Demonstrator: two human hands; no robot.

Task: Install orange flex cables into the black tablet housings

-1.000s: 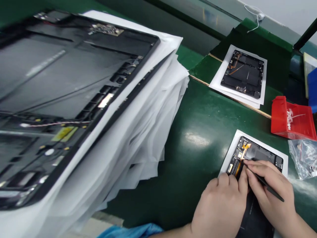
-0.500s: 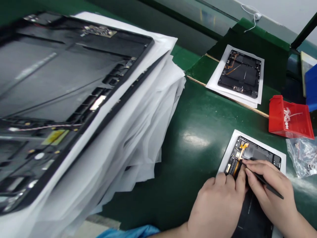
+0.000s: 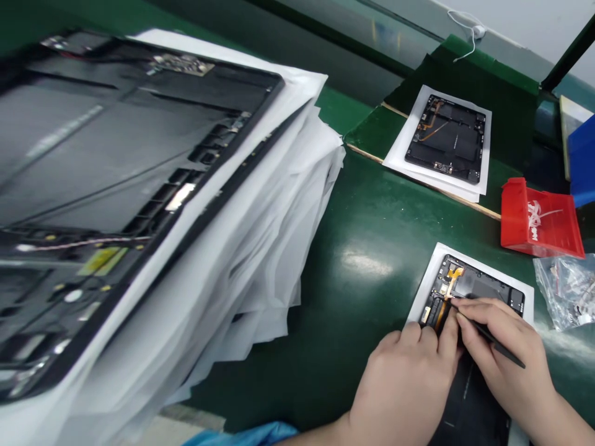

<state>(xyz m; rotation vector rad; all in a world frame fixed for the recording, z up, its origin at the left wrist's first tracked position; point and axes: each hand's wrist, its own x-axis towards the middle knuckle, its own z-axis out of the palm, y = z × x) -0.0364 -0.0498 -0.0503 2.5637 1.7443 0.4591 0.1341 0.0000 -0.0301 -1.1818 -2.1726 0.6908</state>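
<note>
A black tablet back housing [image 3: 483, 387] lies on a white sheet [image 3: 430, 272] at the lower right, an orange flex cable [image 3: 454, 275] along its upper left part. My left hand [image 3: 404, 384] rests over the housing's left side with curled fingers; its index finger points down beside the cable, and the fingertips are partly hidden. Pinched like a pen in my right hand [image 3: 506, 347] is a slim black pointed tool [image 3: 499, 347]. Its working end is at the flex cable, close to my left index finger; the exact contact is too small to make out.
A tall stack of housings interleaved with white sheets [image 3: 279, 248] fills the left. Another tablet housing [image 3: 449, 136] lies on sheets at the back. To the right are a red bin [image 3: 558, 229] with white pieces, a clear plastic bag [image 3: 564, 291] and a blue bin [image 3: 583, 161].
The whole view has shifted slightly, so things sit a little further left. Both hands keep nearly the same pose at the flex cable, with the black tool still in the right.
</note>
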